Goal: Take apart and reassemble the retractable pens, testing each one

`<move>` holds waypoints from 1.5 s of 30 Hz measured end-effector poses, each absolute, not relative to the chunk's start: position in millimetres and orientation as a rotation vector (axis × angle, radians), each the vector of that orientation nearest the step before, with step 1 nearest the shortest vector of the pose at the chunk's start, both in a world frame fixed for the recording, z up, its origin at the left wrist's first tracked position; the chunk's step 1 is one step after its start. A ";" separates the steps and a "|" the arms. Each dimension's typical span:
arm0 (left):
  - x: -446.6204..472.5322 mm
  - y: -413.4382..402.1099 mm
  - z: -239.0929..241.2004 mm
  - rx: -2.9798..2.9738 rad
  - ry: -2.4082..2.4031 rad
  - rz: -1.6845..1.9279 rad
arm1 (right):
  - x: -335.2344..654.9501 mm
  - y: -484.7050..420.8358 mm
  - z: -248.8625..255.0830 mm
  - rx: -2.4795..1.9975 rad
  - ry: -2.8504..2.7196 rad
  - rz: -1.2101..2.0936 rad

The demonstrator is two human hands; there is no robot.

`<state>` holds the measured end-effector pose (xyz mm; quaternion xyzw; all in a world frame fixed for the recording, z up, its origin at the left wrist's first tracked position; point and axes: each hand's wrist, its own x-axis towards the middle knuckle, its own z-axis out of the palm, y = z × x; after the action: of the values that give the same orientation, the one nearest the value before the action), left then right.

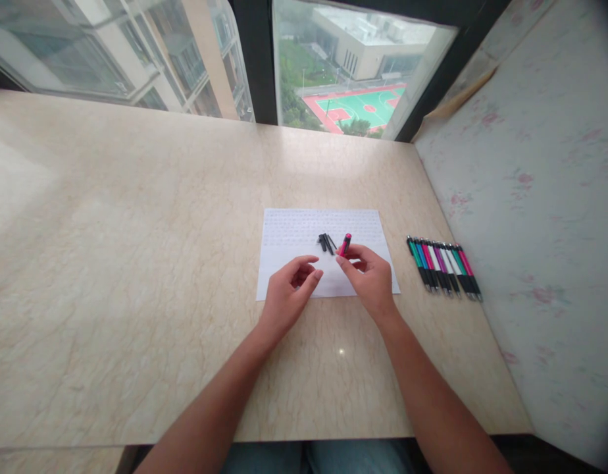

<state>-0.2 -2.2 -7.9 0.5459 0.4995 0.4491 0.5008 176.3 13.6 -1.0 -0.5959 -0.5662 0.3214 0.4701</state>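
Observation:
My right hand (pixel 370 276) pinches a short pink pen barrel (pixel 345 245) with a dark patch near its top, held tilted above a sheet of paper (pixel 284 230). My left hand (pixel 290 284) hovers over the paper's lower left part. Its thumb and index finger are curved but apart, and nothing shows between them. Small black pen parts (pixel 326 243) lie on the paper just left of the pink barrel. Faint rows of writing or print cover the upper part of the sheet.
To the right, several pens (pixel 443 266) with coloured barrels and black grips lie side by side near the flowered wall (pixel 535 250). The marbled tabletop (pixel 136 263) runs back to dark-framed windows (pixel 262 59). Its front edge is close to my legs.

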 end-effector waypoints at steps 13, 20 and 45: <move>0.8 -3.6 -12.7 1.380 1.229 1.046 | 204.2 23.8 -22.3 -1.845 -1.792 0.154; 0.4 -2.9 -5.3 1.376 1.233 1.029 | 194.6 18.4 -4.2 -1.664 -1.590 0.390; 6.4 -10.2 -5.9 1.605 1.389 0.921 | 143.9 -4.2 -19.4 -1.247 -1.615 1.014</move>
<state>6.4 -10.2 -5.9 0.6352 0.5495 0.3643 0.4022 143.9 -4.2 -19.4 -0.4971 -0.6437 0.4042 0.4185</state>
